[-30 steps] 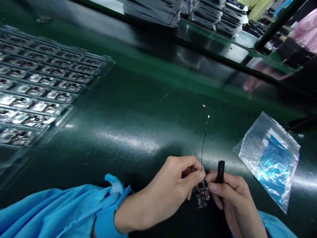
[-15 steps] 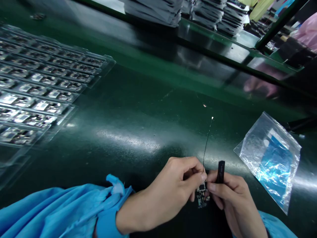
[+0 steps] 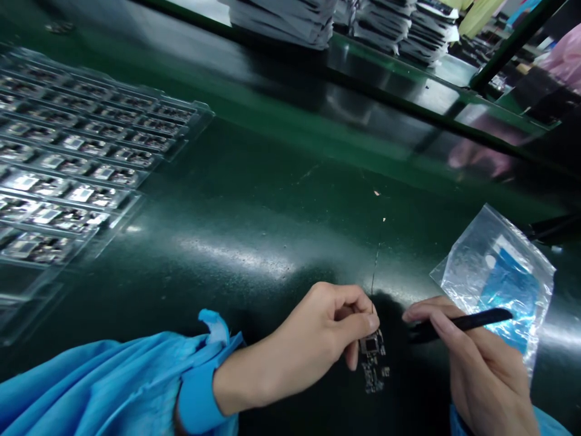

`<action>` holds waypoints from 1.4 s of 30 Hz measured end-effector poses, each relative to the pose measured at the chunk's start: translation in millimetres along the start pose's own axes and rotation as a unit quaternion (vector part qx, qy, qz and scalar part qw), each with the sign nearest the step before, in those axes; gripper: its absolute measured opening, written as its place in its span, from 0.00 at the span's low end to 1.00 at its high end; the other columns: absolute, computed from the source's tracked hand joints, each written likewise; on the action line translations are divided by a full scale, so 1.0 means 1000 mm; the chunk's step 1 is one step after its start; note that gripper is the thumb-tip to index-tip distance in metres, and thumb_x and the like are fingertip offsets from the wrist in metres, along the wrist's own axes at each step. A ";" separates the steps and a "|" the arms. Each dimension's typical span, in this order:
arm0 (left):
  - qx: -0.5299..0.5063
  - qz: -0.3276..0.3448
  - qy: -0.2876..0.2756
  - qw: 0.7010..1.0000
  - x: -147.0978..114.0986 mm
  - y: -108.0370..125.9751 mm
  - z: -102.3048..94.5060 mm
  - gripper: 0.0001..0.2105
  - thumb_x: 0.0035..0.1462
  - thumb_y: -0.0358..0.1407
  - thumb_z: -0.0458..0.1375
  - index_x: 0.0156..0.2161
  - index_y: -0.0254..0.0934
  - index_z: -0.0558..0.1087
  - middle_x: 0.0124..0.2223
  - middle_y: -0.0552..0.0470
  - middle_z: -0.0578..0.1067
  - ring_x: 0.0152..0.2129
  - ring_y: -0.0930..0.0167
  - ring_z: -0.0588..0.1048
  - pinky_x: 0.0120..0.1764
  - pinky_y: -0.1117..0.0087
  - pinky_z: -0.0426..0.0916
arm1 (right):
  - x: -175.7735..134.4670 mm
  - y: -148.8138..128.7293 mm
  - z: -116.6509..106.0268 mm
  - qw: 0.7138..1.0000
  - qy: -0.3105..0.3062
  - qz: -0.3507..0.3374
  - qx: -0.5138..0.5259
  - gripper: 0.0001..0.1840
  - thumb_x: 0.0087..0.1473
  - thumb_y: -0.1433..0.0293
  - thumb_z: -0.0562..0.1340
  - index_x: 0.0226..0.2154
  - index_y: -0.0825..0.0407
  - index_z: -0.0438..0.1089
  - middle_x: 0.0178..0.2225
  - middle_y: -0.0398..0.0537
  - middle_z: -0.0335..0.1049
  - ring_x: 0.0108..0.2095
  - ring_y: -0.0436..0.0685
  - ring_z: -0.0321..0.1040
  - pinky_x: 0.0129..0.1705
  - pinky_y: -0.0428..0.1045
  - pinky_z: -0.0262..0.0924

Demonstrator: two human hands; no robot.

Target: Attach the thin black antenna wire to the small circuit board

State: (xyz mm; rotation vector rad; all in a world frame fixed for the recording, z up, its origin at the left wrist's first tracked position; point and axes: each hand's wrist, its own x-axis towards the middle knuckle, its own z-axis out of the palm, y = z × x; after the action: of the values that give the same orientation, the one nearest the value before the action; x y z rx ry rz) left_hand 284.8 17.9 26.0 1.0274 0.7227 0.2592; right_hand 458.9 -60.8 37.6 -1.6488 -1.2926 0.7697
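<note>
My left hand (image 3: 318, 339) pinches the top of a small dark circuit board (image 3: 373, 360) that hangs just above the green bench. A thin black wire (image 3: 376, 260) rises from the board towards the far side. My right hand (image 3: 472, 363) grips black tweezers (image 3: 458, 324) that lie nearly level, their tips pointing left a short way from the board. Both sleeves are bright blue.
A clear plastic tray (image 3: 82, 163) with several rows of small boards covers the left of the bench. A clear bag with blue film (image 3: 497, 284) lies at the right, close to my right hand. Stacked trays (image 3: 281, 21) stand on the far shelf behind a green rail.
My right hand has drawn back to the right, away from the board, and the tweezers have swung from upright to nearly level. My left hand still holds the board.
</note>
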 end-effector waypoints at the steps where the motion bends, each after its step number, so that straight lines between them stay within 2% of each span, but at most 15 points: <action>1: -0.005 0.002 -0.003 1.000 0.000 0.000 0.000 0.09 0.55 0.34 0.51 0.26 0.33 0.65 0.24 0.57 0.65 0.17 0.79 0.65 0.25 0.75 0.59 | -0.001 0.001 0.002 1.000 0.000 0.000 0.004 0.10 0.54 0.69 0.59 0.27 0.51 0.76 0.31 0.48 0.73 0.35 0.60 0.69 0.31 0.47 0.63; 6: -0.006 -0.001 -0.007 1.000 -0.001 -0.003 0.001 0.09 0.56 0.34 0.50 0.26 0.33 0.65 0.25 0.57 0.65 0.17 0.79 0.65 0.25 0.75 0.59 | -0.003 0.007 0.005 0.999 -0.003 -0.008 0.042 0.09 0.55 0.72 0.59 0.30 0.48 0.76 0.32 0.46 0.73 0.35 0.57 0.68 0.27 0.45 0.62; 9: 0.001 0.002 -0.010 1.000 -0.001 -0.002 0.000 0.09 0.56 0.35 0.50 0.27 0.34 0.65 0.24 0.57 0.65 0.17 0.79 0.65 0.25 0.75 0.59 | -0.002 0.008 0.001 0.999 -0.008 -0.012 0.032 0.08 0.56 0.71 0.59 0.32 0.47 0.75 0.35 0.45 0.73 0.39 0.58 0.68 0.33 0.46 0.64; 13: 0.074 -0.001 0.000 0.997 -0.002 0.004 -0.006 0.09 0.56 0.35 0.49 0.27 0.34 0.65 0.25 0.57 0.65 0.21 0.77 0.65 0.26 0.75 0.59 | -0.001 0.009 -0.005 0.998 -0.058 -0.006 -0.019 0.06 0.53 0.71 0.62 0.34 0.46 0.74 0.36 0.43 0.74 0.40 0.58 0.68 0.41 0.47 0.62; 18: 0.205 0.002 0.012 0.979 -0.002 0.008 -0.012 0.11 0.58 0.36 0.48 0.27 0.35 0.67 0.22 0.58 0.63 0.19 0.77 0.59 0.22 0.75 0.54 | -0.003 0.008 -0.008 0.995 -0.023 0.080 -0.055 0.05 0.47 0.64 0.66 0.30 0.45 0.75 0.34 0.42 0.75 0.38 0.58 0.69 0.44 0.48 0.60; 21: 0.244 -0.002 0.017 0.970 -0.001 0.006 -0.013 0.12 0.58 0.36 0.47 0.28 0.35 0.69 0.22 0.57 0.65 0.18 0.77 0.60 0.21 0.75 0.53 | -0.003 0.004 -0.007 0.991 -0.033 0.109 -0.073 0.07 0.45 0.61 0.66 0.29 0.45 0.76 0.34 0.41 0.75 0.39 0.59 0.69 0.41 0.46 0.62; 29: 0.221 0.021 0.032 0.975 0.002 0.008 -0.018 0.11 0.55 0.34 0.49 0.26 0.34 0.70 0.25 0.53 0.71 0.24 0.73 0.69 0.26 0.74 0.60 | -0.014 0.004 0.009 0.986 -0.016 0.161 0.032 0.04 0.47 0.67 0.65 0.28 0.46 0.77 0.33 0.44 0.76 0.39 0.61 0.70 0.36 0.47 0.65; 33: 0.200 0.013 0.029 0.979 0.003 0.009 -0.020 0.11 0.54 0.33 0.49 0.25 0.34 0.70 0.27 0.52 0.73 0.26 0.71 0.71 0.28 0.73 0.63 | -0.018 0.003 0.019 0.993 -0.021 0.117 0.019 0.05 0.46 0.71 0.65 0.29 0.47 0.77 0.32 0.44 0.76 0.36 0.60 0.71 0.32 0.47 0.67; 37: 0.205 0.016 0.025 0.978 0.004 0.010 -0.020 0.10 0.54 0.32 0.50 0.25 0.33 0.70 0.28 0.51 0.74 0.27 0.70 0.72 0.29 0.73 0.63 | -0.018 0.000 0.022 0.998 -0.018 0.052 0.022 0.09 0.45 0.76 0.65 0.28 0.46 0.77 0.29 0.41 0.76 0.34 0.58 0.72 0.36 0.46 0.67; 42: 0.215 0.018 0.024 0.976 0.005 0.010 -0.020 0.10 0.53 0.32 0.49 0.25 0.33 0.69 0.29 0.51 0.75 0.26 0.71 0.72 0.28 0.73 0.63 | -0.016 0.003 0.023 0.997 0.014 0.077 0.006 0.07 0.46 0.73 0.65 0.29 0.44 0.76 0.31 0.38 0.76 0.35 0.55 0.71 0.35 0.43 0.65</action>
State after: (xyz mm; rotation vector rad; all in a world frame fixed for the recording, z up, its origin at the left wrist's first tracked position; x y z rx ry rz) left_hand 276.4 39.6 25.9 1.4512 0.8248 0.1611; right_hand 436.1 -70.3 24.6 -1.7590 -1.1478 0.8420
